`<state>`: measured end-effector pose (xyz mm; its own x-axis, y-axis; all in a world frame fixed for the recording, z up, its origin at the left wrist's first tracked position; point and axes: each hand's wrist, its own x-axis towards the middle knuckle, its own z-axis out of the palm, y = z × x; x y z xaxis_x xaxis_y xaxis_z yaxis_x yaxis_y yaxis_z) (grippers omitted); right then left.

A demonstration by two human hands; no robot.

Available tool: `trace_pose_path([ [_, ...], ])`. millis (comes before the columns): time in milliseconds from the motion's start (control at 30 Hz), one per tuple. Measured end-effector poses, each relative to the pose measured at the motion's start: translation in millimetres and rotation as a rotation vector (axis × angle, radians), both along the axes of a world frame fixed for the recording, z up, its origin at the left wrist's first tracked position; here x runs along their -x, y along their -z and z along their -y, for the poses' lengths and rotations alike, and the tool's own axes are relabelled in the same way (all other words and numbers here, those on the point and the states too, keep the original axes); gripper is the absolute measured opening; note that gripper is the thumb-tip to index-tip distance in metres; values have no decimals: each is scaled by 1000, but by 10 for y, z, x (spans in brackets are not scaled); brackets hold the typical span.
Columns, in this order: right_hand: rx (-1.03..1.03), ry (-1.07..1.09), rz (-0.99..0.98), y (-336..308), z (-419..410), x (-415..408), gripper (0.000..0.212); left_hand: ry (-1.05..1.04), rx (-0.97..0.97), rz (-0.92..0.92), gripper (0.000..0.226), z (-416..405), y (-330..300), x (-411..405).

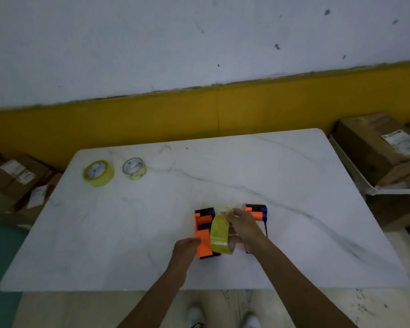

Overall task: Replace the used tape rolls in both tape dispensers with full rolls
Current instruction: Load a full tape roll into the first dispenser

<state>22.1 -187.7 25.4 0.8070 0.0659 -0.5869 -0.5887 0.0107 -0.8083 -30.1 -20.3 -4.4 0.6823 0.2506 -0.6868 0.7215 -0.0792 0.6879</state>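
Note:
Two orange-and-dark-blue tape dispensers lie side by side near the table's front middle. My left hand (187,249) grips the near end of the left dispenser (202,233). A yellowish tape roll (219,232) stands on edge between the dispensers, with my right hand (243,227) closed on its top and right side. The right dispenser (257,211) is mostly hidden behind my right hand. Two more tape rolls lie flat at the far left: a thick yellow roll (98,172) and a thinner pale roll (134,168).
The white marble table (294,209) stands against a yellow and white wall. Cardboard boxes (379,150) sit on a white rack at the right, and more boxes (14,181) lie at the left. My shoes show below the table's near edge.

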Motion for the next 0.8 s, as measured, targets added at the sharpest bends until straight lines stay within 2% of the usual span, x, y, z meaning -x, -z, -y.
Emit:
trace_pose_path([
  [133,80,-27,-50,170,-97,-9,17,36,68,132,23,-59,-154,-61],
  [267,89,-17,-88,257,-293,-72,21,155,76,136,30,-55,-197,-109],
  [367,-1,77,-119,171,-432,-45,17,181,68,126,29,-65,-143,-131],
  [467,-112,186,-190,199,-576,-31,19,134,194,103,38,-73,-118,-165],
  [533,-139,280,-219,270,-720,-32,21,208,181,96,33,-77,-129,-176],
  [600,-9,307,-180,423,-826,-40,22,294,101,122,31,-68,-140,-164],
  [700,268,265,-191,794,-858,-46,51,337,91,147,21,-123,-49,-151],
  [733,275,267,-183,821,-862,-45,53,348,92,143,20,-141,-46,-152],
  [800,166,277,-149,723,-874,-22,44,326,132,115,21,-179,11,-182],
])
